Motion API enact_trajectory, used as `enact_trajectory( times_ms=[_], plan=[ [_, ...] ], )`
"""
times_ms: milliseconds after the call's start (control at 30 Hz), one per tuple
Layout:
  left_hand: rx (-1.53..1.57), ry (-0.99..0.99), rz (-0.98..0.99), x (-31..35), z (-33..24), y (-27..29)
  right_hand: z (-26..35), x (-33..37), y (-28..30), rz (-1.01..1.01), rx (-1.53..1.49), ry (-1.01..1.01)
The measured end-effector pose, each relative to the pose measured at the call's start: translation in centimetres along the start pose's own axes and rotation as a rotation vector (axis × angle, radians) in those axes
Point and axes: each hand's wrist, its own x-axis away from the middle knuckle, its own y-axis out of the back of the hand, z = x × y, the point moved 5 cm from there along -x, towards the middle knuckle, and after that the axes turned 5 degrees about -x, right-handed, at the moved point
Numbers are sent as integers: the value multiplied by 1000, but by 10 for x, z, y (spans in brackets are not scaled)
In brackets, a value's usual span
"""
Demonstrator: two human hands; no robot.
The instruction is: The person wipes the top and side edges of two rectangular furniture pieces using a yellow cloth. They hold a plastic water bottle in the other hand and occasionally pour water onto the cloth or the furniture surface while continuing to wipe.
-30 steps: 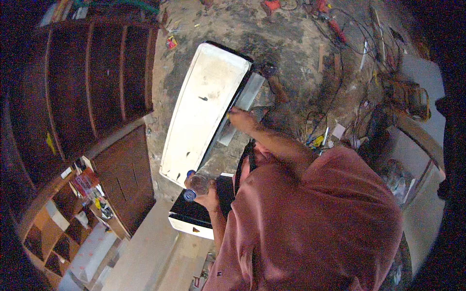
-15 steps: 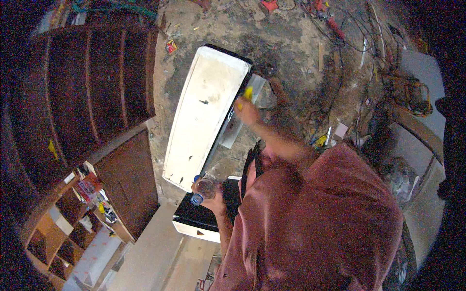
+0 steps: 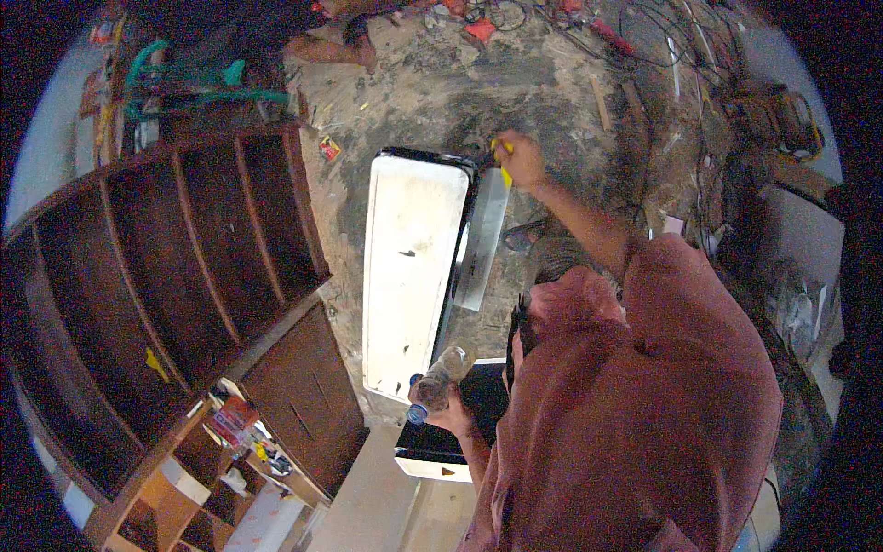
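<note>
In my left hand [image 3: 453, 419] is a clear plastic bottle [image 3: 445, 373] with a blue cap, held tilted. The hand is at the near end of a long white panel [image 3: 418, 253] with a black edge, which lies on the floor. My right hand [image 3: 521, 161] grips a yellow cloth-like thing [image 3: 506, 178] just beyond the panel's far right corner. Beside the panel's right edge runs a flat greyish strip [image 3: 483, 253], close to that hand. Under my left forearm lies a black-topped piece [image 3: 418, 439] with a white front.
Dark brown shelving [image 3: 175, 267] lies along the left, with a wooden unit [image 3: 189, 460] holding small items nearer. A person's bare leg [image 3: 326, 51] shows at the far left. Cables [image 3: 704, 166] and scraps litter the right side. A red-yellow packet [image 3: 329, 147] is on the floor.
My right hand has moved away from the panel's right edge, toward its far end. The left hand keeps hold of the bottle. The view has shifted, and a person's leg has come into it.
</note>
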Motion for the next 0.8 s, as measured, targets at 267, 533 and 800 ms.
enact_trajectory(
  times_ms=[267, 533, 800],
  plan=[
    [-99, -43, 87, -41, -53, -45, 16, 21, -37, -11, -275, 97],
    [41, -120, 127, -77, -113, -86, 7, 59, -55, 149, -240, -243],
    [34, -77, 117, -84, -117, -102, 34, -47, -64, 439, -98, 301]
  ],
)
